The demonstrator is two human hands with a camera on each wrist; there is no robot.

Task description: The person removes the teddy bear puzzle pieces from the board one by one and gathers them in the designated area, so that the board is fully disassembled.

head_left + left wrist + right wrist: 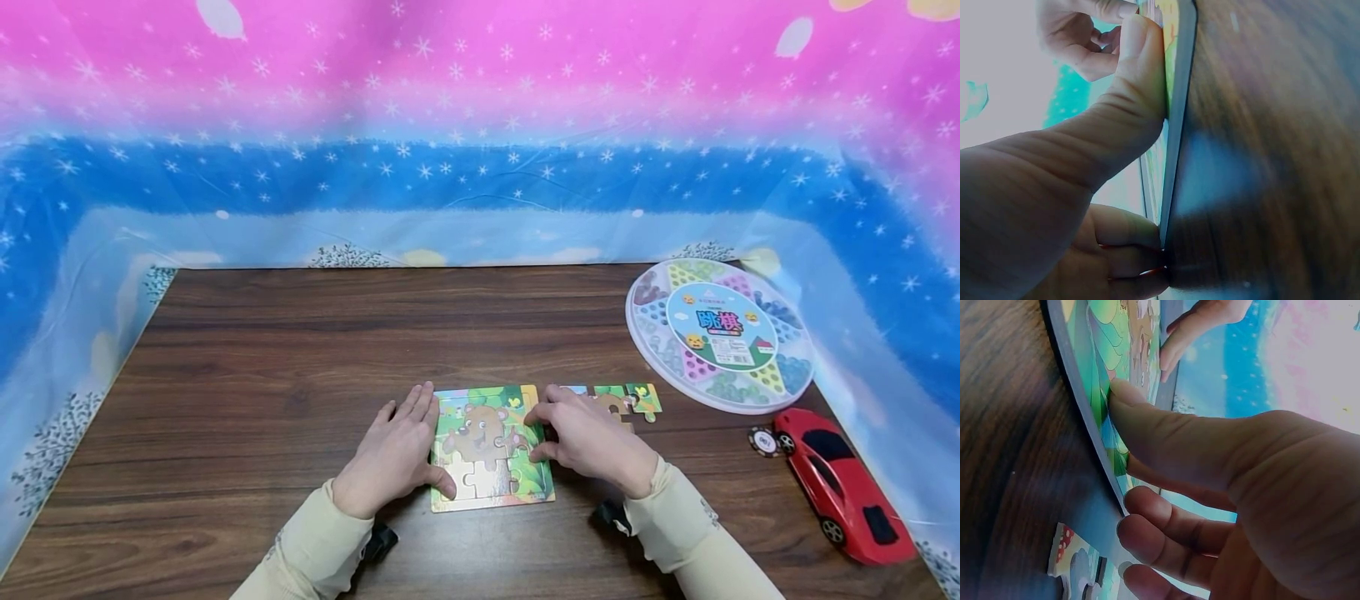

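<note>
A bear jigsaw puzzle (480, 429) in a flat tray lies on the table between the hands. My left hand (397, 454) rests along its left side, fingers straight against the edge, thumb on the lower left corner. At the right side, my right hand (592, 437) bends over the tray's edge. Its thumb and index finger pinch a green puzzle piece (1105, 428) low against the picture; the other fingers curl beside the edge. Part of that piece is hidden by the thumb. Loose puzzle pieces (643, 398) lie just beyond the right hand, partly covered by it.
A round Chinese checkers box (720, 333) sits at the back right. In front of it are a poker chip (763, 442) and a red toy car (847, 487). A patterned cloth (480, 175) hangs around the wooden table (300, 333).
</note>
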